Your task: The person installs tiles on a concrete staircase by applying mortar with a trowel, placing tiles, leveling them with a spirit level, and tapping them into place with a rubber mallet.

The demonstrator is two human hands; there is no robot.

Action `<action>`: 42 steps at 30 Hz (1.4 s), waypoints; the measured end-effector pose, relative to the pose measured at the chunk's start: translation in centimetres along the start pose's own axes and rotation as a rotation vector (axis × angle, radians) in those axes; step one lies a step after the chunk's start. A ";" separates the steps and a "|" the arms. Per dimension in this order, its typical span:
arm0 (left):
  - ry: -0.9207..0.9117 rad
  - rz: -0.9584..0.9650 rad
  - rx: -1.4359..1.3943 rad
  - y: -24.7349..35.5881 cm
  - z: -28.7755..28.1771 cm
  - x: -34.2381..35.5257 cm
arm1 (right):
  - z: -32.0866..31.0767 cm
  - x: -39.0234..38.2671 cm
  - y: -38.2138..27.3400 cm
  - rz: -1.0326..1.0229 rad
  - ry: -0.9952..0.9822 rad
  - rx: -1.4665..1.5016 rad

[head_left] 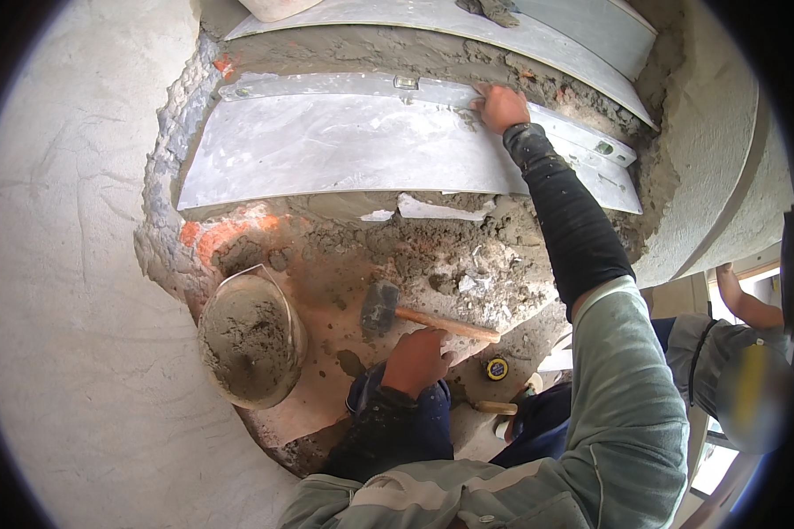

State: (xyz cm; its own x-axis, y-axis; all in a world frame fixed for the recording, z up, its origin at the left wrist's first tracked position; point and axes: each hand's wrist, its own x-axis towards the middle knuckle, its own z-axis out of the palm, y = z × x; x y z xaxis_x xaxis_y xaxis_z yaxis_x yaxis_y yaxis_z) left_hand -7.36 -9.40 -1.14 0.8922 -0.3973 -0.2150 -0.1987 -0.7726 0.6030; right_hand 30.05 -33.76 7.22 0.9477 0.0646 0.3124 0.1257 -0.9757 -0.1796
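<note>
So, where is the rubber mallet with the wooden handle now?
In the head view, the black rubber mallet with the wooden handle lies on rubble at lower centre, right of the mortar-filled bucket, just above the left hand.

A building site, with stair steps being laid: raw plastered walls point(71, 264), wet mortar point(397, 247) and exposed brick, grey stone slabs point(326, 150) set in the mortar bed, a spirit level point(370, 86), a mortar-caked bucket point(251, 339), a mallet point(388, 309) and a tape measure point(497, 368).
</note>
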 end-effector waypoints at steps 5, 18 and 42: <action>-0.018 -0.013 0.000 0.2 -0.3 0.1 | 0.0 0.1 0.1 -0.002 0.000 0.009; -0.002 -0.010 -0.018 0.1 0.0 -0.1 | 0.0 -0.1 -0.2 0.001 -0.007 -0.003; 0.443 0.257 -1.033 3.1 -4.5 1.1 | -18.9 -29.8 -3.8 0.184 -0.078 0.516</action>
State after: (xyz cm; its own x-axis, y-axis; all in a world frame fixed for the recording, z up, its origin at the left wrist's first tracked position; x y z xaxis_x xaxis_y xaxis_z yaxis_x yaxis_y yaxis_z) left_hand -5.18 -10.05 3.96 0.9783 -0.1173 0.1707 -0.1507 0.1616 0.9753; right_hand -4.19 -35.92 16.25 0.9841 -0.0625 0.1663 0.0651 -0.7441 -0.6649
